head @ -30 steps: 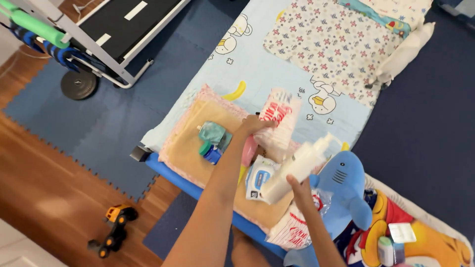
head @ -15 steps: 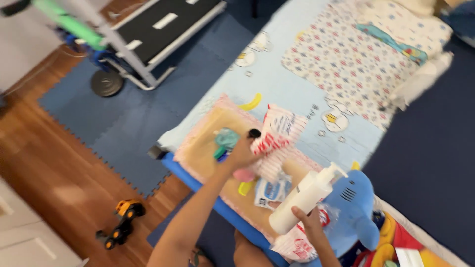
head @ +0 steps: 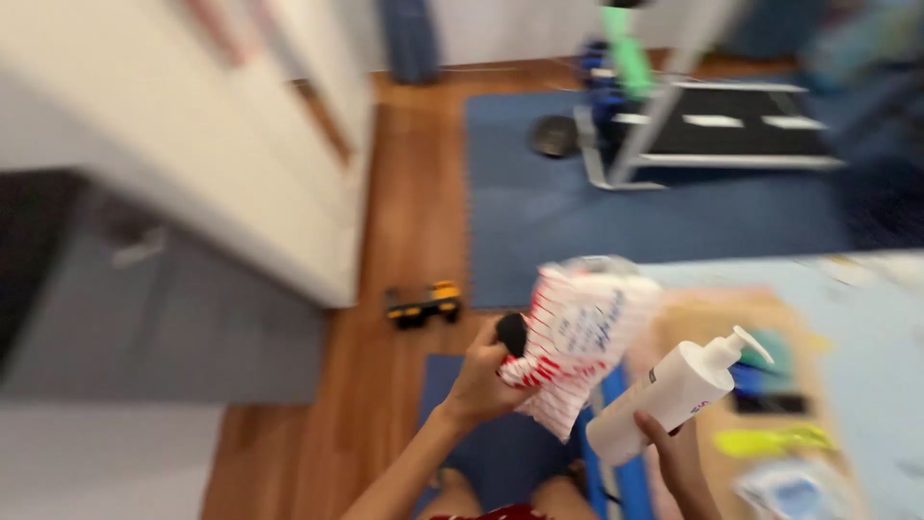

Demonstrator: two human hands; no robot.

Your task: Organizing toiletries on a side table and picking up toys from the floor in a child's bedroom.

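Right now my left hand (head: 478, 377) grips a red-and-white striped bag (head: 576, 339) by its lower left corner, with a small black thing (head: 511, 332) pinched against it, both raised above the near edge of the mat (head: 866, 289). My right hand (head: 677, 460) wraps around the base of a white pump bottle (head: 674, 393), tilted with its nozzle pointing up and right, just beside the bag. Beyond the mat's left edge, a yellow toy truck (head: 423, 303) sits on the wood floor (head: 404, 193). Everything is blurred.
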